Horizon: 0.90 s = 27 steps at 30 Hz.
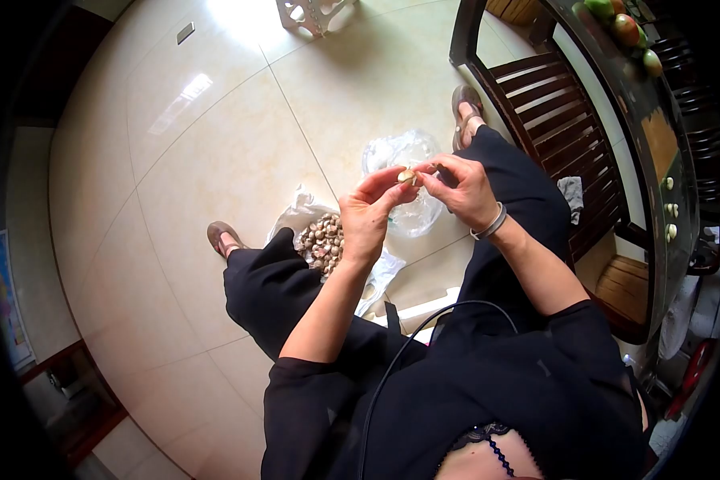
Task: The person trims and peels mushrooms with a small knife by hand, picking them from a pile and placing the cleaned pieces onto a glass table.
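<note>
My left hand (366, 216) pinches a small pale-and-brown mushroom (408, 176) between thumb and fingertips. My right hand (466, 192) meets it from the right, its thumb and finger closed at the mushroom's edge. A small dark object (446, 174) shows within the right hand's fingers; its kind is mostly hidden. Below and left of the hands, a white plastic bag (296, 210) lies open on the floor, filled with many small brown mushrooms (322, 244). Under the hands is a clear plastic bag (420, 218) with pale contents I cannot make out.
Dark slatted wooden chair (548, 96) and a dark table (656, 168) stand on the right; a grey cloth (570, 196) hangs at the chair. Fruit (626, 30) lies on the table's far end. A plastic stool (316, 14) is ahead on the tiled floor (208, 168). A black cable (392, 364) crosses my lap.
</note>
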{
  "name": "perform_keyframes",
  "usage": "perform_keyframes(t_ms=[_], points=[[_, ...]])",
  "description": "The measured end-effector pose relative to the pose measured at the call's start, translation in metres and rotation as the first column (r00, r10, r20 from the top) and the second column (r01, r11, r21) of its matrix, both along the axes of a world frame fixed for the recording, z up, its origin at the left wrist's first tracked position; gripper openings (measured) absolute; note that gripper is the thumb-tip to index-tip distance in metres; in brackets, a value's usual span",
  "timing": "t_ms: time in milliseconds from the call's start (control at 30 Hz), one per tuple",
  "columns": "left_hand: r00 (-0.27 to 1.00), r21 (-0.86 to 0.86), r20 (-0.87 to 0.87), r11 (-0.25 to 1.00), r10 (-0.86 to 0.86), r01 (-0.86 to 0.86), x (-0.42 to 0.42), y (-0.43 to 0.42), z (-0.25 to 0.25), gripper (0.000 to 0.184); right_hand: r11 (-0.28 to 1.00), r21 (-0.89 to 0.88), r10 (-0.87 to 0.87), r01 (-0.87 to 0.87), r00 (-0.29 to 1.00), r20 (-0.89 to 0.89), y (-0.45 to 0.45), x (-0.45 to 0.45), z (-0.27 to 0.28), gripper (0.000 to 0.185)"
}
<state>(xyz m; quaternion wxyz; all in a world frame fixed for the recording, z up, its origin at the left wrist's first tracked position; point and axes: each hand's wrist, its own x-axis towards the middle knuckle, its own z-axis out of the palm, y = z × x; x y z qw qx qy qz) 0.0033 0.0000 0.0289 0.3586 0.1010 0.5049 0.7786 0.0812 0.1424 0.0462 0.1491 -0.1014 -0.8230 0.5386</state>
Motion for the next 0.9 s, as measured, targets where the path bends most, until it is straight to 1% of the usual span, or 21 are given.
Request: perform_keyframes(t_ms=[200,300,500,533,567,600,633,667,700,767,900], points=[[1.000,-0.016,0.006,1.000,-0.001,0.001,0.000,-0.001,0.000,0.022,0.998,0.057,-0.007,0.008,1.000,-0.012,-0.001,0.000,0.001,0.013],[1.000,-0.012,0.009,1.000,-0.006,0.006,0.000,0.000,0.001,0.023,0.997,0.079,-0.010,0.008,1.000,0.017,0.000,0.000,0.002,0.013],[0.999,-0.045,-0.015,0.998,-0.033,0.032,0.000,-0.002,0.003,0.024,0.996,0.083,-0.025,0.026,1.000,-0.019,-0.001,-0.001,-0.001,0.013],[0.999,-0.044,-0.014,0.998,-0.043,0.042,-0.001,-0.002,0.001,0.024,0.996,0.091,-0.016,0.021,0.998,-0.053,-0.001,-0.002,-0.004,0.012],[0.998,-0.056,-0.034,0.997,-0.051,0.050,-0.001,-0.002,0.001,0.024,0.994,0.104,-0.009,0.018,0.996,-0.085,-0.001,-0.002,-0.003,0.012],[0.997,-0.097,-0.045,0.994,-0.056,0.051,0.000,-0.002,0.003,0.024,0.996,0.085,0.009,-0.008,1.000,-0.005,0.000,-0.001,0.004,0.011],[0.996,-0.130,-0.058,0.990,-0.063,0.055,0.000,-0.001,0.005,0.024,0.997,0.076,0.020,-0.017,0.999,-0.048,0.001,-0.002,-0.003,0.012],[0.996,-0.127,-0.070,0.990,-0.062,0.053,0.000,-0.001,0.004,0.025,0.993,0.118,0.015,-0.005,0.997,-0.081,0.002,-0.002,-0.005,0.013],[0.995,-0.121,-0.081,0.991,-0.062,0.052,0.001,-0.001,0.001,0.026,0.995,0.104,0.006,0.002,0.997,-0.083,0.001,-0.002,-0.006,0.015],[0.994,-0.139,-0.082,0.989,-0.071,0.059,0.001,-0.002,0.001,0.025,0.991,0.130,-0.006,0.019,0.995,-0.099,0.001,-0.002,-0.010,0.016],[0.995,-0.099,-0.080,0.994,-0.053,0.045,0.002,0.000,0.002,0.021,0.994,0.106,-0.005,0.014,0.997,-0.083,0.000,-0.002,-0.008,0.015]])
